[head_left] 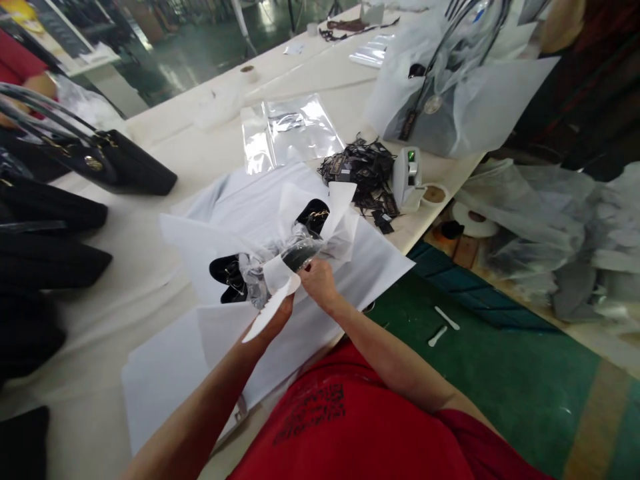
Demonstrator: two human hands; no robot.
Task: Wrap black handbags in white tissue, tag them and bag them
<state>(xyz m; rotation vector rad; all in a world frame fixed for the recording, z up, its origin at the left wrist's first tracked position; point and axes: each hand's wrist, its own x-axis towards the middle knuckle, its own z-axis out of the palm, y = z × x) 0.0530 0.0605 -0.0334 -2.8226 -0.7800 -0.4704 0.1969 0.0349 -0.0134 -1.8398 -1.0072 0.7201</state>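
The right grip [319, 283] is pinched on clear plastic wrap [301, 251] over a black handbag [220, 268], which lies just beyond both grips on white wrapping paper [380, 257]. The left grip [280, 317] is partly hidden behind a torn-edged white sheet [271, 308], so its closure cannot be told. Black hang tags [363, 170] lie heaped beyond and right of the right grip on the table [210, 155].

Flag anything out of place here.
Two white strips lie on the green floor beside the table, perhaps dropped. The black tags on the table are in a tangled heap.
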